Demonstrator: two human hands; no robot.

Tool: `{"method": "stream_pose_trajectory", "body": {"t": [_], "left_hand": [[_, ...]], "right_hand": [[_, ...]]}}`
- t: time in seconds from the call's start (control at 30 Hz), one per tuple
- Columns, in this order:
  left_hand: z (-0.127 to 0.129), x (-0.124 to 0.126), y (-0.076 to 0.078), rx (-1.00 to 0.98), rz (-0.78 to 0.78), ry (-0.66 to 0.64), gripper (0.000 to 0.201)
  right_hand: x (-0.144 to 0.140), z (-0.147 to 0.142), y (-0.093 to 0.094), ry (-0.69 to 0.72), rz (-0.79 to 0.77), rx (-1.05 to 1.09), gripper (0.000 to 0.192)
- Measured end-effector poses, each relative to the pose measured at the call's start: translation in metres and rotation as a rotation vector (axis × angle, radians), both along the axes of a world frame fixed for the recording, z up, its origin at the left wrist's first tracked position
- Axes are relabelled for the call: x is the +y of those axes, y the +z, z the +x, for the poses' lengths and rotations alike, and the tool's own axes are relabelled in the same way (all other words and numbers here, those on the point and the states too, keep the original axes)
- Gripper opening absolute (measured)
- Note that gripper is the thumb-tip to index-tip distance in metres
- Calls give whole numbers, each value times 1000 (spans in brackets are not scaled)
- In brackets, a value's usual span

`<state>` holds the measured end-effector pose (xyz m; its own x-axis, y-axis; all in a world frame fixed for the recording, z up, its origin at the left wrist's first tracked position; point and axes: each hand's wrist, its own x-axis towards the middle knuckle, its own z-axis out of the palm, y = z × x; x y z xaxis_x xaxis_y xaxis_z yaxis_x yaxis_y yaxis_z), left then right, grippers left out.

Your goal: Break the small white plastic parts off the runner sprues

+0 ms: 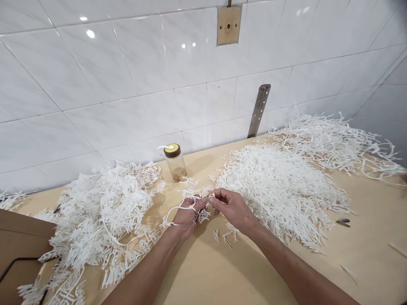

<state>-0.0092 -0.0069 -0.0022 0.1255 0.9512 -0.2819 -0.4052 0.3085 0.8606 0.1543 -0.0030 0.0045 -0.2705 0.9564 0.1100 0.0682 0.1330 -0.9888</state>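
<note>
Near the middle of the table, my left hand (186, 218) is closed around a small bunch of white branching plastic sprigs (202, 216), whose thin stems stick out past the fingers on both sides. My right hand (233, 207) meets it from the right, thumb and fingers pinched at the end of a white sprig by the left thumb. A few loose white sprig pieces (227, 238) lie on the table just below the hands. To the left spreads a heap of white sprigs (104, 207); a denser pile of short white pieces (280, 190) lies beside my right hand.
Behind the hands stands a clear bottle (175, 165) with a yellow and brown lid. Longer white strands (337, 144) lie at the back right. A metal strip (259, 111) leans on the tiled wall. A cardboard box (25, 233) sits at left, and a small dark object (343, 222) at right.
</note>
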Motion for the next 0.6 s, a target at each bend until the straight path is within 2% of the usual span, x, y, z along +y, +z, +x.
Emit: {"method": "stream_pose_trajectory", "body": {"t": [0.2,0.33,0.47,0.6], "left_hand": [[0,1,2,43,82,74,46],[-2,1,4,97,127,26,46],[-2,-1,5,73,125,-54,44],[-3,2,3,43,81,3,44]], "right_hand": [[-1,4,8,-43,10,-99,33],[1,5,12,-33,22,-118,32],[3,4,9,-88,19,-139,29],[1,4,9,-50,33,-182,29]]}}
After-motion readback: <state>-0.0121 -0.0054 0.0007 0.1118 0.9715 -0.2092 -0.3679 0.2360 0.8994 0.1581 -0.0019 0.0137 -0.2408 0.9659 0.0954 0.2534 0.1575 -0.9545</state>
